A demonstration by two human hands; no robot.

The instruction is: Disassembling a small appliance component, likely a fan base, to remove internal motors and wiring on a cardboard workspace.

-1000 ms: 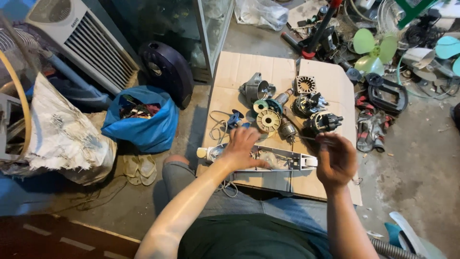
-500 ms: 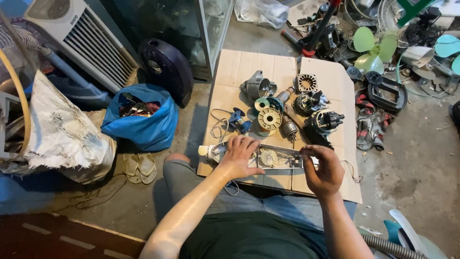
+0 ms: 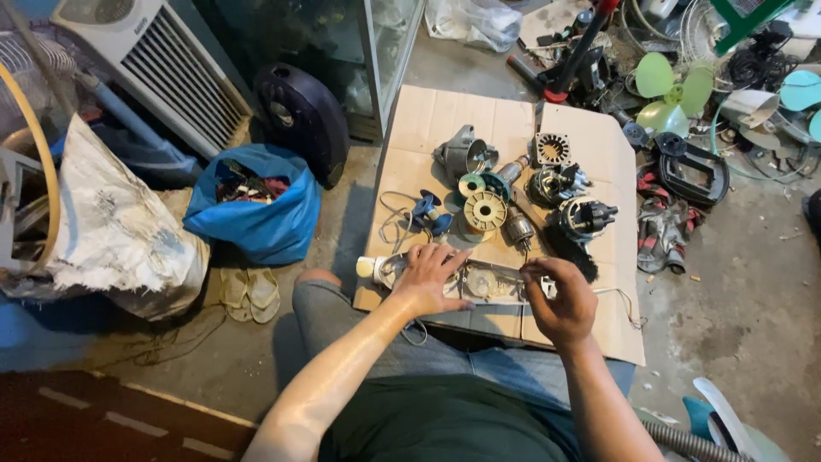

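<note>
- Left hand (image 3: 430, 278) lying flat, fingers spread, pressing on the metal part (image 3: 487, 281) on the cardboard (image 3: 428, 128).
- Right hand (image 3: 560, 299) hovering beside it, fingertips pinched together; can't tell on what.

Flattened cardboard sheet (image 3: 428, 128) on a concrete floor (image 3: 735, 282), strewn with motor parts

On the cardboard lie a grey motor housing (image 3: 457, 154), a square stator (image 3: 552, 149), a cream wire spool (image 3: 485, 210), a small blue fan piece (image 3: 428, 210), two dark motor bodies (image 3: 585, 217) and, along the near edge, a long metal assembly (image 3: 492, 282) under the person's hands. Directly on the floor stand a blue bag (image 3: 256, 214), a pair of sandals (image 3: 250, 293) and green fan blades (image 3: 676, 81).
</note>
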